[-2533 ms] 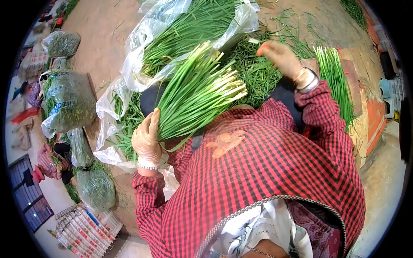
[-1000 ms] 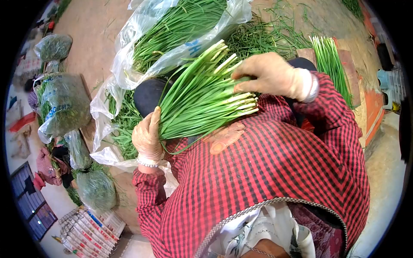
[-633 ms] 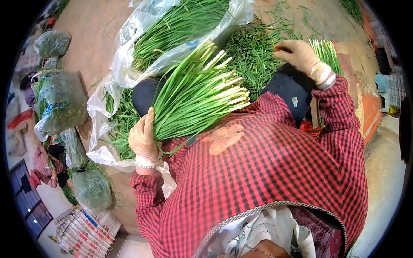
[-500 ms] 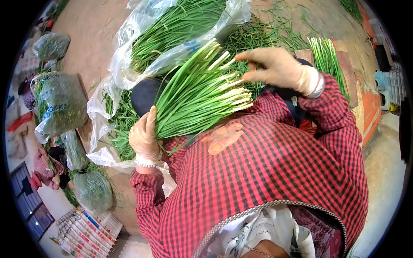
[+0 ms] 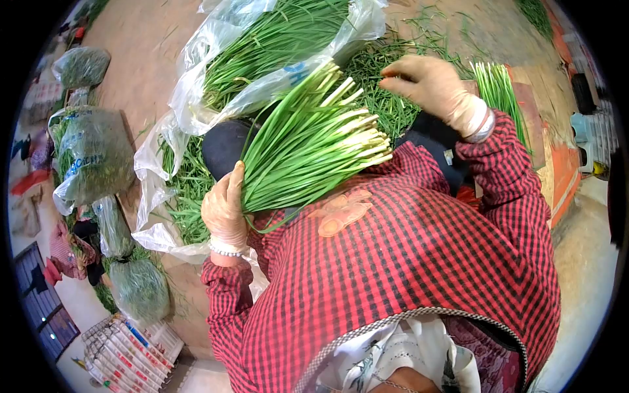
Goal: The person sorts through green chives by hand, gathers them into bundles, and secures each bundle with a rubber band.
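My gloved left hand (image 5: 225, 204) is closed round the leafy end of a bunch of garlic chives (image 5: 301, 147). Their pale cut ends fan out to the right over my lap. Away from the stems, up and to the right, is my gloved right hand (image 5: 429, 88), its thumb and fingers bent but apart. I make out nothing between them. Loose green leaf trimmings (image 5: 380, 82) lie below that hand. Beyond the bunch, more long chives (image 5: 275, 49) rest in an open clear plastic bag (image 5: 190, 98).
A tidy bundle of chives (image 5: 498, 92) lies on a board (image 5: 527, 108) at the right. Filled plastic bags (image 5: 98, 154) stand along the left. A stack of white packages (image 5: 128, 354) is at lower left, and another person (image 5: 69, 252) is partly visible at far left.
My right hand has drawn back from the chive ends, up and to the right. The bunch in my left hand has shifted slightly to the right.
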Available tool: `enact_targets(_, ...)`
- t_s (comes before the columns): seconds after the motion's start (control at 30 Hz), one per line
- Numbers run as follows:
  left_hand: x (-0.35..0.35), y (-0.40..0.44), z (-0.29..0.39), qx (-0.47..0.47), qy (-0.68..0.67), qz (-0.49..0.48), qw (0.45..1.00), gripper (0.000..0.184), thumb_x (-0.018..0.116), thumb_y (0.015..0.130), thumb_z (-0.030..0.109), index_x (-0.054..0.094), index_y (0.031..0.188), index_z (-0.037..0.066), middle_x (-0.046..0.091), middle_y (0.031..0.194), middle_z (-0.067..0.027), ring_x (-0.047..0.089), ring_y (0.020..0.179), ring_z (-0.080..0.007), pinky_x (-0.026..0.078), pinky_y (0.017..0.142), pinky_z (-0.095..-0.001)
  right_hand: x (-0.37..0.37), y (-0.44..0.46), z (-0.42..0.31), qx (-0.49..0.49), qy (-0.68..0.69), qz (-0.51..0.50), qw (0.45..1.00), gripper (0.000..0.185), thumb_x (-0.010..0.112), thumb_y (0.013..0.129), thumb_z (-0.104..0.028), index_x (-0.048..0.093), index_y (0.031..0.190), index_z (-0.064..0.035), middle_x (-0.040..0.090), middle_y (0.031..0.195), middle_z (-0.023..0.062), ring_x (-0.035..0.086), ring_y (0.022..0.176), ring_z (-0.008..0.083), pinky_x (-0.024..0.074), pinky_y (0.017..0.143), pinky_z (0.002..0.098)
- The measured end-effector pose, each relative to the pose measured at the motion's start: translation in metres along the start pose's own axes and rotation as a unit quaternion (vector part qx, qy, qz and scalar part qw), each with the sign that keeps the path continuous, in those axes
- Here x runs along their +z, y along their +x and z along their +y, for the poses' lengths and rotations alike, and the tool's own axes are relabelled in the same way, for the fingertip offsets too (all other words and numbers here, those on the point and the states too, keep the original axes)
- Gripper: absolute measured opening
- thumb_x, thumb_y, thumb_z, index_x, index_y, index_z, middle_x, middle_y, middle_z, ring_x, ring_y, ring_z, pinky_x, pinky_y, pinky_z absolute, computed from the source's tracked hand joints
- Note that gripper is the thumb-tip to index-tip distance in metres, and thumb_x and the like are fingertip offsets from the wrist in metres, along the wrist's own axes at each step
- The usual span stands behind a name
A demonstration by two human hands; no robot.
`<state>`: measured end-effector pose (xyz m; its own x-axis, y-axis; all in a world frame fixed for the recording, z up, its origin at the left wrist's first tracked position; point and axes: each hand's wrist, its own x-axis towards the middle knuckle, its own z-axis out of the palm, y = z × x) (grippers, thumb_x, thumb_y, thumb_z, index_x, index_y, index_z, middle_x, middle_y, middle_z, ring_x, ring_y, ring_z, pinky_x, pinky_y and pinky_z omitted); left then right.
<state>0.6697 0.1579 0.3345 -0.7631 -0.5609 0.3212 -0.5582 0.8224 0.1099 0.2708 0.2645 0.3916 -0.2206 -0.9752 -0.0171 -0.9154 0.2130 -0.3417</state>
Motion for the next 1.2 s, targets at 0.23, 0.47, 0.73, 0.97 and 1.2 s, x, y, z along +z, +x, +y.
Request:
enact_targets(0.23,-0.003,0.008,0.009,0.026,-0.04,-0.01,0.999,0.077,0.068,0.062,0.001,0.051,0.135,0.016,0.065,0.103,-0.0051,0.063,0.088,-0.0252,0.05,0.073,-0.0361,0.034,0.021,-0.057,-0.186,-0.057,-0.09,0.977,0.032,0.059,0.088,-0.04,0.067,0.083,-0.0099,0.065,0.076,0.0101,0.065,0.07,0.0309,0.0504,0.062,0.042)
enact_targets(0.47,-0.003,-0.002,0.004,-0.007,-0.024,-0.031,0.999,0.08,0.068,0.058,-0.002,0.053,0.134,0.017,0.064,0.103,-0.0043,0.062,0.089,-0.0248,0.049,0.074,-0.0356,0.009,0.007,0.039,0.021,-0.059,-0.022,0.998,0.028,0.059,0.089,-0.037,0.069,0.092,-0.0109,0.066,0.087,0.0125,0.064,0.083,0.0336,0.0515,0.073,0.042)
enact_targets(0.73,-0.002,0.014,0.016,0.048,-0.044,0.004,0.998,0.064,0.061,0.075,0.001,0.051,0.135,0.021,0.064,0.104,-0.0025,0.062,0.077,-0.0227,0.049,0.063,-0.0351,0.033,0.013,-0.026,-0.186,0.061,0.071,0.978,0.038,0.069,0.083,-0.037,0.07,0.105,-0.0065,0.051,0.134,0.0198,0.047,0.124,0.0364,0.0382,0.105,0.0412)
enact_targets(0.97,-0.006,0.017,0.022,0.053,-0.06,-0.007,0.997,0.062,0.061,0.075,0.003,0.051,0.134,0.02,0.065,0.102,-0.0025,0.062,0.075,-0.0227,0.048,0.063,-0.0356,0.059,0.024,-0.032,-0.116,0.115,0.125,0.979,0.035,0.073,0.079,-0.037,0.069,0.092,-0.0043,0.054,0.121,0.0185,0.051,0.117,0.0357,0.0413,0.098,0.0417)
enact_targets(1.2,-0.004,0.019,0.024,0.063,-0.063,-0.002,0.996,0.061,0.06,0.074,0.002,0.053,0.132,0.019,0.065,0.102,-0.0012,0.062,0.074,-0.0225,0.048,0.062,-0.0349,0.064,0.029,-0.033,-0.081,0.085,0.07,0.991,0.039,0.07,0.08,-0.044,0.07,0.093,-0.0074,0.056,0.114,0.0147,0.053,0.11,0.0326,0.0419,0.096,0.0404)
